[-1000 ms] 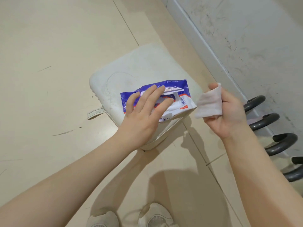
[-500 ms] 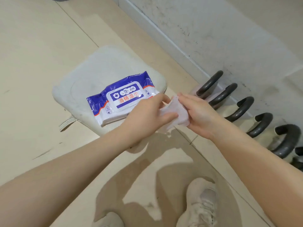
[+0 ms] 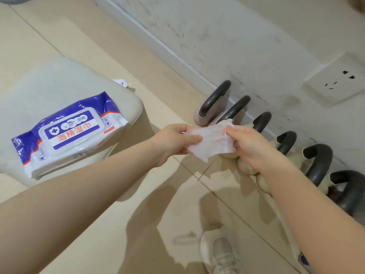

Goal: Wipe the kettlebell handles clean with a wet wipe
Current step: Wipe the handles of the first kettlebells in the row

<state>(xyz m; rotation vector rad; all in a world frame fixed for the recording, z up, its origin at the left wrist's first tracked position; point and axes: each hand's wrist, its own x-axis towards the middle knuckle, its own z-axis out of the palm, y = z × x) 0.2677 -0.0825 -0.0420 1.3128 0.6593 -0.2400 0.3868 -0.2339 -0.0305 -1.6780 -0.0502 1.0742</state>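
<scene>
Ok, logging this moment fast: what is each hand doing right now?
Left hand: pinching the left edge of the wet wipe.
Right hand: pinching the wipe's right edge, stretching it open.

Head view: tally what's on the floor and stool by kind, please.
Dark grey curved kettlebell handles: 6
White wet wipe, held in both hands: 1
Blue-and-white wet wipe pack: 1
Pale cushioned stool: 1
White sneaker: 1
Total: 10

The right forearm hides most of the pale round kettlebell bodies along the wall. The last dark grey curved handle is cut by the right edge. Small print on the blue-and-white wet-wipe packet is unreadable.
</scene>
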